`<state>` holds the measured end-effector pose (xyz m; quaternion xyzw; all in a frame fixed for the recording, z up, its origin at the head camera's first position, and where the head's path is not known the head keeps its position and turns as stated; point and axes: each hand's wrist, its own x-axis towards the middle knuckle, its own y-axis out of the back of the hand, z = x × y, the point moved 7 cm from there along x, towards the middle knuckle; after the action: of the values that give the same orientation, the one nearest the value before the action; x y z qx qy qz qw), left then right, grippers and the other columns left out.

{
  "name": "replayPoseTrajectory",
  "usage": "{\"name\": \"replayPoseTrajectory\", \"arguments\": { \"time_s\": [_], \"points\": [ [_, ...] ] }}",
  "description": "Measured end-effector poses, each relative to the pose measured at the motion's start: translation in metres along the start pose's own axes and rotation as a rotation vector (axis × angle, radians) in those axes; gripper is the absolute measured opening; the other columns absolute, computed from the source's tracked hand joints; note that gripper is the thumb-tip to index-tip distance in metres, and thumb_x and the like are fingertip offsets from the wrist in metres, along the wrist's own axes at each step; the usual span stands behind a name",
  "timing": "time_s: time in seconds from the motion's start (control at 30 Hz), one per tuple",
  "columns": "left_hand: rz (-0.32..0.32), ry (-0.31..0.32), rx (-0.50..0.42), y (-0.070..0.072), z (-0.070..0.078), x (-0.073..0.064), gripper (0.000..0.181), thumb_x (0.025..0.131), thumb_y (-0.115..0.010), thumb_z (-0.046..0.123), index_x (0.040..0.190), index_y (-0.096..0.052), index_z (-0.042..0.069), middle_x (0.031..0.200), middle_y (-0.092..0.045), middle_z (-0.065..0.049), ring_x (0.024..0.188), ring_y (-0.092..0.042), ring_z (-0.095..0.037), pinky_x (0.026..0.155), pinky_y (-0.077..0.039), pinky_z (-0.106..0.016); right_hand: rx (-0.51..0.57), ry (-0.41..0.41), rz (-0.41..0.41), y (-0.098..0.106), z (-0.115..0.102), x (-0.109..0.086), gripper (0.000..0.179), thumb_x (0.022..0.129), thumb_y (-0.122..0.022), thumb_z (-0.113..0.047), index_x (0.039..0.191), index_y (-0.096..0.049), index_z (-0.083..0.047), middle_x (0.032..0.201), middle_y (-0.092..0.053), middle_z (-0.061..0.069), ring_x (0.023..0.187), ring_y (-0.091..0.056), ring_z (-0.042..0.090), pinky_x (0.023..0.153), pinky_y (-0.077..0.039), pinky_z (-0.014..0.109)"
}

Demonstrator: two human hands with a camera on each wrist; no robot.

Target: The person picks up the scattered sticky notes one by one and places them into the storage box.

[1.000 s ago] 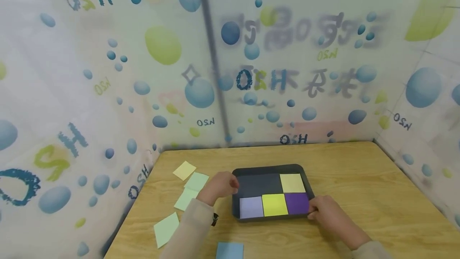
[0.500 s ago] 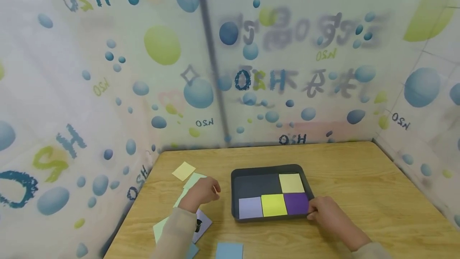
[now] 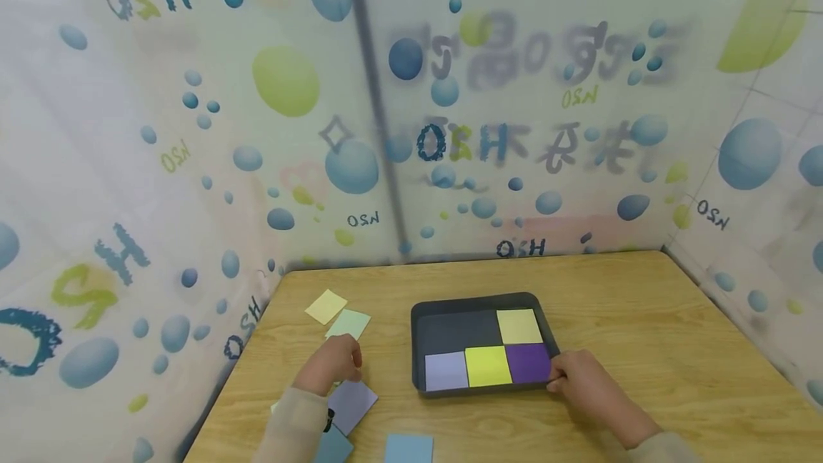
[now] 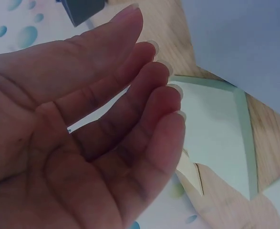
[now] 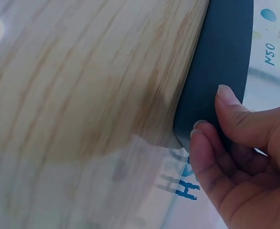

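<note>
A black rectangular tray (image 3: 456, 331) lies on the table. Along its near side sit a lavender paper square (image 3: 446, 371), a bright yellow square (image 3: 488, 366) and a dark purple square (image 3: 529, 363); a pale yellow square (image 3: 519, 326) fills the far right corner. My right hand (image 3: 581, 383) pinches the tray's near right end, thumb against the dark outer wall (image 5: 218, 52) in the right wrist view. Left of the tray, my left hand (image 3: 331, 364) hovers over loose paper squares, fingers loosely bent and holding nothing. A green square (image 4: 211, 129) shows beyond its fingertips in the left wrist view.
On the wooden table (image 3: 611, 306), a pale yellow square (image 3: 326, 306) and a pale green square (image 3: 349, 324) lie at the far left. Nearer are a loose lavender square (image 3: 352, 407) and two blue squares, one (image 3: 409, 449) at the frame's bottom. Patterned curtains surround the table.
My left hand has moved left and toward me, from the tray's left edge to above the loose squares. The right hand keeps its grip on the tray, whose squares are unchanged.
</note>
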<state>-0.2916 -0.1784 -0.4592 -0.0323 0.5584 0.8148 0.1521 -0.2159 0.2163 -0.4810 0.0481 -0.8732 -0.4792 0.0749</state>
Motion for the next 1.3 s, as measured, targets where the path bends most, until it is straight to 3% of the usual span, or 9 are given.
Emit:
{"name": "replayPoseTrajectory", "arguments": {
  "time_s": [0.4, 0.73, 0.97, 1.3],
  "points": [
    [-0.024, 0.106, 0.015, -0.009, -0.021, -0.002, 0.023, 0.075, -0.087, 0.002, 0.084, -0.065, 0.005, 0.084, -0.066, -0.006, 0.078, -0.062, -0.02, 0.07, -0.053, -0.038, 0.005, -0.028, 0.039, 0.0, 0.003, -0.001, 0.026, 0.078, -0.083, -0.005, 0.065, -0.063, -0.015, 0.065, -0.06, -0.007, 0.062, -0.047, 0.007, 0.056, -0.041, 0.022],
    [0.002, 0.09, 0.029, -0.012, -0.027, -0.006, 0.027, 0.071, -0.088, 0.001, 0.083, -0.064, 0.004, 0.082, -0.065, -0.006, 0.077, -0.061, -0.021, 0.072, -0.054, -0.041, 0.01, -0.08, 0.033, -0.004, 0.002, 0.0, 0.026, 0.08, -0.081, -0.005, 0.064, -0.063, -0.014, 0.064, -0.06, -0.006, 0.063, -0.048, 0.01, 0.056, -0.04, 0.022],
    [0.026, 0.092, 0.036, -0.015, -0.027, -0.007, 0.029, 0.072, -0.087, 0.0, 0.088, -0.062, 0.001, 0.082, -0.065, -0.007, 0.076, -0.062, -0.021, 0.072, -0.055, -0.041, 0.011, -0.067, 0.04, -0.002, 0.0, -0.002, 0.025, 0.08, -0.081, -0.003, 0.065, -0.064, -0.014, 0.065, -0.062, -0.006, 0.063, -0.048, 0.01, 0.056, -0.041, 0.022],
    [0.013, 0.144, 0.061, -0.02, -0.026, -0.01, 0.031, 0.074, -0.086, 0.002, 0.096, -0.063, -0.001, 0.089, -0.067, -0.012, 0.078, -0.061, -0.022, 0.074, -0.057, -0.043, 0.011, -0.075, 0.033, -0.001, -0.001, -0.002, 0.024, 0.079, -0.081, -0.002, 0.066, -0.065, -0.013, 0.065, -0.062, -0.005, 0.063, -0.049, 0.01, 0.055, -0.041, 0.022]
  ]
}}
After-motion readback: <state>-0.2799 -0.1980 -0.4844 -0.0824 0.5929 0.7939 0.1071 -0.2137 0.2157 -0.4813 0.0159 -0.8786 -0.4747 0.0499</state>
